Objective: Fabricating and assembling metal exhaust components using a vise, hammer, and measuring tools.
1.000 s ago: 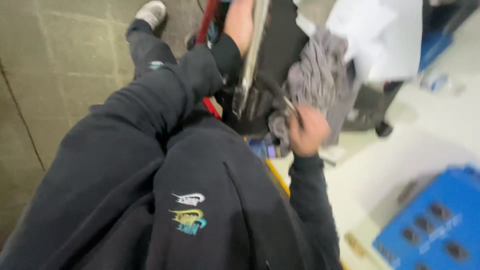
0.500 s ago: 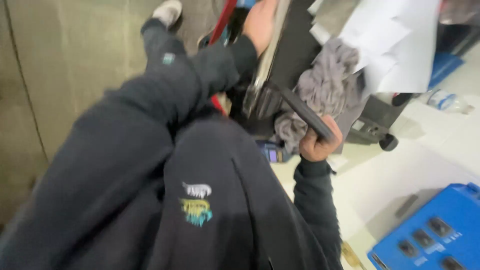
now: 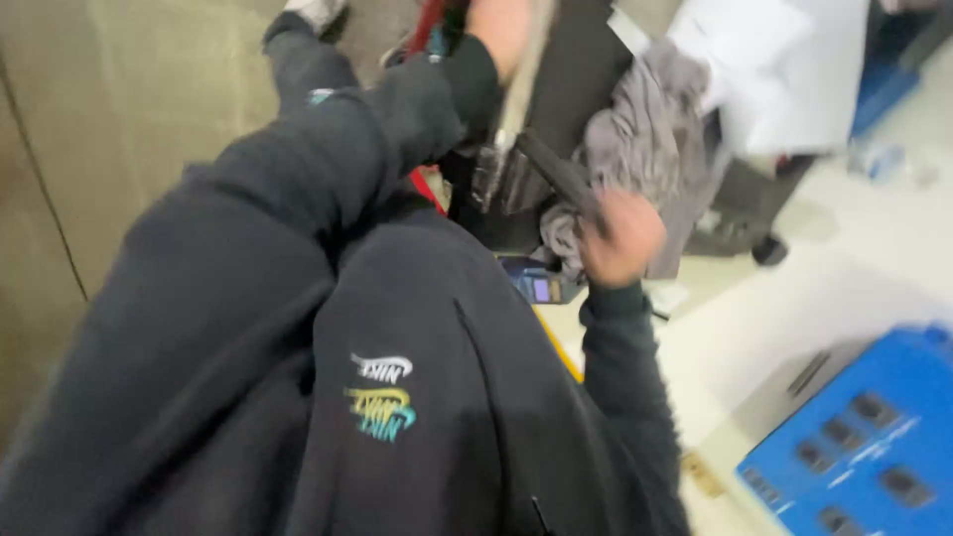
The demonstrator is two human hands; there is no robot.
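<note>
The right hand (image 3: pixel 620 236) was closed in a fist round a dark bar-like handle (image 3: pixel 558 179), which ran up toward eleven o'clock from the knuckles and met a pale metal frame (image 3: pixel 516 89). The left hand (image 3: pixel 499 30), up at twelve o'clock and partly cut off by the picture's edge, lay against that same frame; whether its fingers were curled round it I could not tell (the blur did not help). A grey cloth (image 3: pixel 650 149) hung bunched just beside the handle, at about one o'clock from the fist.

To my eye the grip wanted keeping square on the handle, with the cloth held clear of it and the other hand steadying the frame so nothing twisted.

The floor (image 3: pixel 794 288) was pale and smooth on the right, a blue plastic crate (image 3: pixel 854 447) stood at four o'clock, white sheets (image 3: pixel 784 69) lay at one o'clock, and a beige panelled wall (image 3: pixel 149 119) filled the left.
</note>
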